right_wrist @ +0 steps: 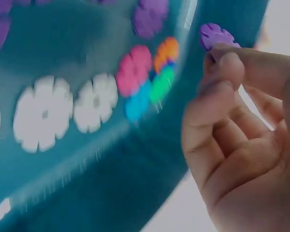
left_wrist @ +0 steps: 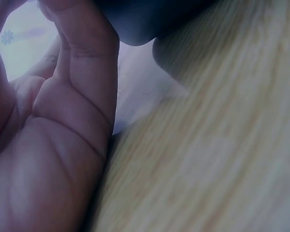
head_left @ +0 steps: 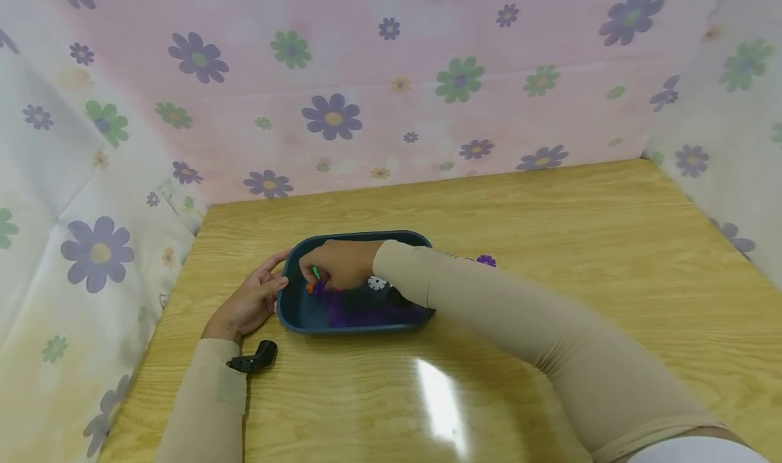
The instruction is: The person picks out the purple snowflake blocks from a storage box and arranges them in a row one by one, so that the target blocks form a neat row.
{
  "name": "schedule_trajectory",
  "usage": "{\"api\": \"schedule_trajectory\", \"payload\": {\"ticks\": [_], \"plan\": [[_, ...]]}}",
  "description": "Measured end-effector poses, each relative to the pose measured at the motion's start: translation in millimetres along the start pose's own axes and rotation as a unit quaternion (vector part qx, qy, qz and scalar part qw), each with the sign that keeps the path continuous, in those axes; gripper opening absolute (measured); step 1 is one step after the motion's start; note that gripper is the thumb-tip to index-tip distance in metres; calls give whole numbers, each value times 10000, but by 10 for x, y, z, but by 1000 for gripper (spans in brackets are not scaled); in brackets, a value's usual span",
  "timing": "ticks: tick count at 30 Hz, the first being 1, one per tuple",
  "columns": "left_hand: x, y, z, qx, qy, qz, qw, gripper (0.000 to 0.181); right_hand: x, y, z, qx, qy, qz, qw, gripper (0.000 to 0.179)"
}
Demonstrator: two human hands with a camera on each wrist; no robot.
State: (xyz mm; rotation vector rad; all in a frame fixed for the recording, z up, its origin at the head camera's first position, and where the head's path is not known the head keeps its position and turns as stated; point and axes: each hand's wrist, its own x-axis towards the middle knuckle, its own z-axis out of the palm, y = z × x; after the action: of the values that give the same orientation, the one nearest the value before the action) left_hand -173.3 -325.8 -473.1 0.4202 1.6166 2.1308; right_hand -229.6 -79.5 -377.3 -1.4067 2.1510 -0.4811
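Note:
A dark blue plastic bin (head_left: 360, 330) stands on the table. My left hand (head_left: 250, 303) holds the bin's left end, its thumb at the rim; in the left wrist view its curled fingers reach up to the dark wall. Inside the left part of the bin, my right hand (head_left: 345, 265) pinches a purple flower-shaped plastic piece (right_wrist: 217, 36) between thumb and index finger. Beside it in the right wrist view lie a pink piece (right_wrist: 134, 70), an orange piece (right_wrist: 166, 52), a green piece (right_wrist: 162, 83), a blue piece (right_wrist: 137, 100) and white pieces (right_wrist: 44, 114).
More purple pieces (right_wrist: 151, 18) lie in the bin. Another purple piece (head_left: 485, 261) shows past the bin's right end, partly behind the right sleeve (head_left: 519, 307). The wooden table (head_left: 342, 395) meets flower-patterned cloth (head_left: 391, 110) at the back and sides.

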Motion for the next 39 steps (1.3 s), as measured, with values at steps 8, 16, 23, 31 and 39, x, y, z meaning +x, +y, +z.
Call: {"api": "schedule_trajectory", "payload": {"ticks": [8, 16, 23, 31, 39], "plan": [[0, 7, 22, -2, 85, 7, 10000, 47, -707, 83, -402, -45, 1509, -115, 9885, 11], [-32, 2, 23, -35, -3, 41, 10000, 49, -1629, 284, -510, 48, 2989, 329, 9537, 17], [-15, 34, 31, 47, 83, -126, 9999, 49, -2204, 447, -289, 551, 4232, 953, 8993, 13], [-42, 12, -5, 71, 39, -193, 9998, 49, -2455, 675, 30, 1400, 4605, 1401, 8653, 16], [-48, 24, 20, 64, 26, -145, 9999, 49, -2497, 950, 201, 1746, 4558, 1715, 8557, 18]]}}
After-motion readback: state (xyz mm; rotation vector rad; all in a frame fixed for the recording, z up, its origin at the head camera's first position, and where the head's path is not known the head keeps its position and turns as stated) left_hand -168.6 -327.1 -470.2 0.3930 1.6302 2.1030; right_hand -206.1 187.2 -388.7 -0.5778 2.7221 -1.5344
